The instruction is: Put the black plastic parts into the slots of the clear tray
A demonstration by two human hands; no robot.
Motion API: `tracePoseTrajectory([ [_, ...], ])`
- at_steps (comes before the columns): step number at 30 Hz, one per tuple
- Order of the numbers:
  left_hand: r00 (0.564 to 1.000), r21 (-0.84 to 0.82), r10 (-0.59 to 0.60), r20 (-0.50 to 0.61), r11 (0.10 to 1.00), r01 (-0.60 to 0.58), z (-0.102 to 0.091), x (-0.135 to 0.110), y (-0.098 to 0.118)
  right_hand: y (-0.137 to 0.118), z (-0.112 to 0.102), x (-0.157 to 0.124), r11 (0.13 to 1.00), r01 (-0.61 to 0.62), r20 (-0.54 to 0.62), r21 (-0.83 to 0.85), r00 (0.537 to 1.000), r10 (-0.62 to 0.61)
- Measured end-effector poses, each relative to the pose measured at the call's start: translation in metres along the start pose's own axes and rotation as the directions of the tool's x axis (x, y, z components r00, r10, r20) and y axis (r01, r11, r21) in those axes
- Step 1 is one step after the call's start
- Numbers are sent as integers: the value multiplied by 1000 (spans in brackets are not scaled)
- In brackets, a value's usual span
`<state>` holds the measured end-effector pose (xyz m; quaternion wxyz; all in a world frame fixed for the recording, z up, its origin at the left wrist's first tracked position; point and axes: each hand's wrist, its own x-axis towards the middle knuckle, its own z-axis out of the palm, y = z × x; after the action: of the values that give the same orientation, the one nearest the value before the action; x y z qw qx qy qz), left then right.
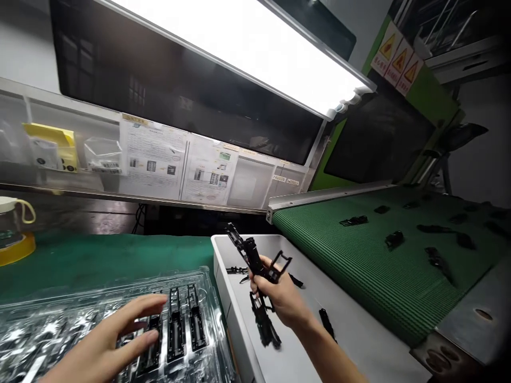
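Note:
My right hand (281, 298) is closed around a long black plastic part (249, 252), held up over the white bin (359, 324); a second black piece hangs below the hand. My left hand (114, 340) lies flat with fingers spread on the clear plastic blister tray (199, 282), its fingertips next to black parts (181, 319) seated in the tray's slots.
A green conveyor belt (375, 266) at the right carries several loose black parts. A few black pieces lie in the white bin. Green mat (99, 258) covers the bench; a yellow-based jar (14, 229) stands far left. Instruction sheets hang behind.

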<state>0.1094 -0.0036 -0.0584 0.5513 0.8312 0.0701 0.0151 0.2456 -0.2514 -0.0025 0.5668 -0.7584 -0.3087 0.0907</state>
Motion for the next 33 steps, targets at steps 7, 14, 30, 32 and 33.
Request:
tracePoseTrajectory([
  [7, 1000, -915, -10, -6, 404, -2, -14, -24, 62, -49, 91, -12, 671, -402, 600, 623, 796, -80],
  [14, 892, -766, -328, -311, 642, -31, -67, -63, 31, -42, 145, -8, 577, -564, 677, 591, 735, 26],
  [30, 879, -684, -424, -220, 710, 170, -50, -83, 42, -58, 147, -13, 998, -17, 432, 53, 902, -8],
  [32, 902, -555, -384, -195, 802, 221, -58, -85, 44, -65, 137, -12, 953, 261, 551, -154, 823, -136],
  [33, 919, -482, -353, -177, 845, 232, -60, -85, 46, -70, 134, -12, 900, 388, 651, -200, 739, -174],
])
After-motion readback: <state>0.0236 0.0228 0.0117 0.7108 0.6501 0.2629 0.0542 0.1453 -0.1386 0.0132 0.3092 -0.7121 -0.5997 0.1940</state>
